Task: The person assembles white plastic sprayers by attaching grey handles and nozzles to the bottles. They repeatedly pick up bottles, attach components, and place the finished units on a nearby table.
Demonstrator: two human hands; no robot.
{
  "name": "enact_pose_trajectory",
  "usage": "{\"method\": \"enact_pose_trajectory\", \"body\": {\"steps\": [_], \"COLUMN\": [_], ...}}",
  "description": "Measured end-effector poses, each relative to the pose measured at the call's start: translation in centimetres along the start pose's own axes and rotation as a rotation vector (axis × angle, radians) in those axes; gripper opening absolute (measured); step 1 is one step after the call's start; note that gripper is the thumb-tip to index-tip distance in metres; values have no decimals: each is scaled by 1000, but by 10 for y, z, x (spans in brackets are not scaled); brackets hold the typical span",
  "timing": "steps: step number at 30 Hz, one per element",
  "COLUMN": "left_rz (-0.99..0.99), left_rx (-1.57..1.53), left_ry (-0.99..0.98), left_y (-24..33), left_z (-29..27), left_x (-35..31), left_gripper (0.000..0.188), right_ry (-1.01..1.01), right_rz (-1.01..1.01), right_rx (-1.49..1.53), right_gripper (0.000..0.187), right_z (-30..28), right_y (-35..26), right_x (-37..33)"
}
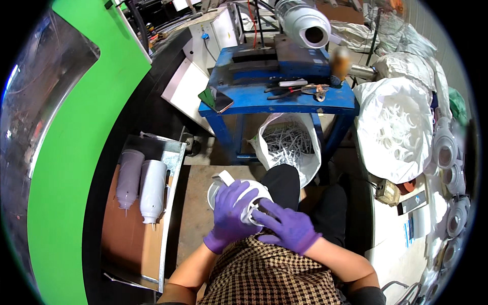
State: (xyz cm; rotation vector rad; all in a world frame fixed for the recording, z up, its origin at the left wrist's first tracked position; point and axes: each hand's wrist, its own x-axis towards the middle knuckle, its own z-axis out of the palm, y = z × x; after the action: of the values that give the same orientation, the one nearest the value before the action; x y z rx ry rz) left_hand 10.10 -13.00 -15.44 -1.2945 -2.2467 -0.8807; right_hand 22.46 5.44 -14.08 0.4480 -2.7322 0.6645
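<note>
A hollow white plastic housing (260, 187) with a round opening and a jutting handle-like piece lies across my lap. My left hand (231, 211), in a purple glove, is closed over its top and side. At the opening nearer my body, the gloved fingers of my right hand (290, 226) are bent against the rim, some reaching inside. Whether those fingers pinch a small piece there is hidden. Below the housing is my brown-and-black checked apron (269, 274).
Ahead stands a blue bench (284, 105) with a phone (215, 99) and pliers (284, 93). Beneath it sits a sack (264, 147) of white strips. Two bottles (152, 190) lie in a tray at left, beside a green machine panel (66, 178). A bag (368, 132) of white rings and several similar housings (456, 218) are at right.
</note>
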Motion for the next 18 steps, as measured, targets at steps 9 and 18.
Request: {"method": "enact_pose_trajectory", "body": {"steps": [9, 18], "left_rz": [31, 292], "left_rx": [13, -58], "left_ry": [-77, 31], "left_y": [18, 47], "left_z": [11, 2], "left_x": [-1, 73], "left_gripper": [57, 60], "right_ry": [-201, 64], "right_rz": [182, 409], "right_rx": [61, -98], "right_gripper": [27, 40], "right_z": [50, -27], "right_y": [9, -17], "right_x": [-7, -12]}}
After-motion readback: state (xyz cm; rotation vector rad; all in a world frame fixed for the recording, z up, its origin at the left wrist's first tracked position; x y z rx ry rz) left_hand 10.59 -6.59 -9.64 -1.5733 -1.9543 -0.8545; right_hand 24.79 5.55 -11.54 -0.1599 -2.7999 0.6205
